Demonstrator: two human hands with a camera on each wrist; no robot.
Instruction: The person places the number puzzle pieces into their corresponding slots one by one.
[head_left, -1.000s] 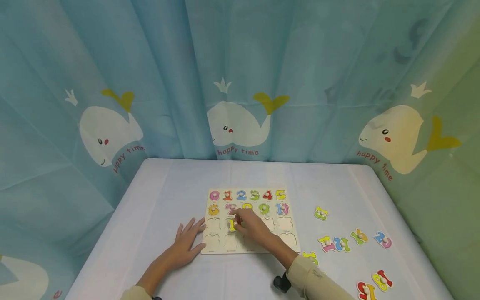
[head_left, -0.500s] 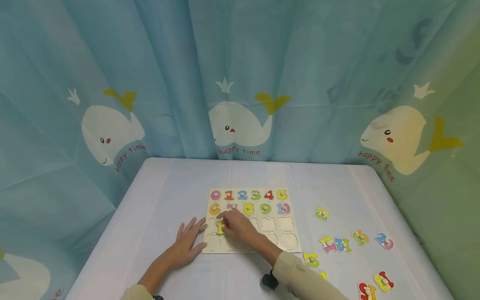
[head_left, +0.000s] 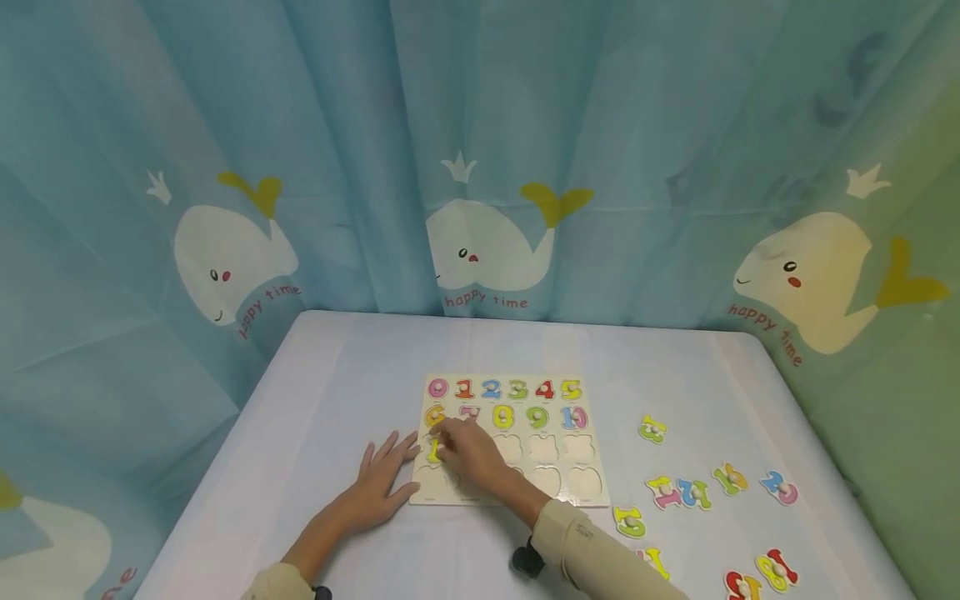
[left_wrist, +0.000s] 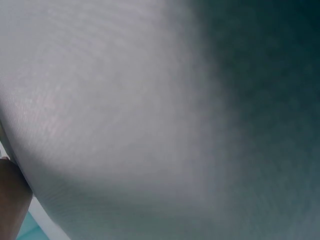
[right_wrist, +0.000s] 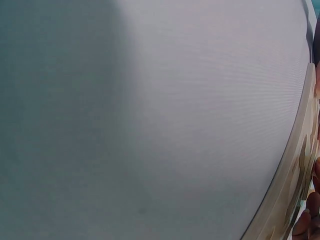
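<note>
loose number pieces [head_left: 693, 490] lie right on the white table [head_left: 337, 367]; a whale curtain [head_left: 480, 167] hangs behind, far side.

Bench under a pale cloth, carrying a number puzzle and loose pieces

The bench [head_left: 337, 367] holds a wooden puzzle board [head_left: 517, 500] near its middle, and the left hand [head_left: 378, 487] lies flat on the cloth, touching the board's left edge. Loose number pieces [head_left: 693, 492] lie scattered well to the board's right, some probably cut off by the bottom edge of the head view.
</note>
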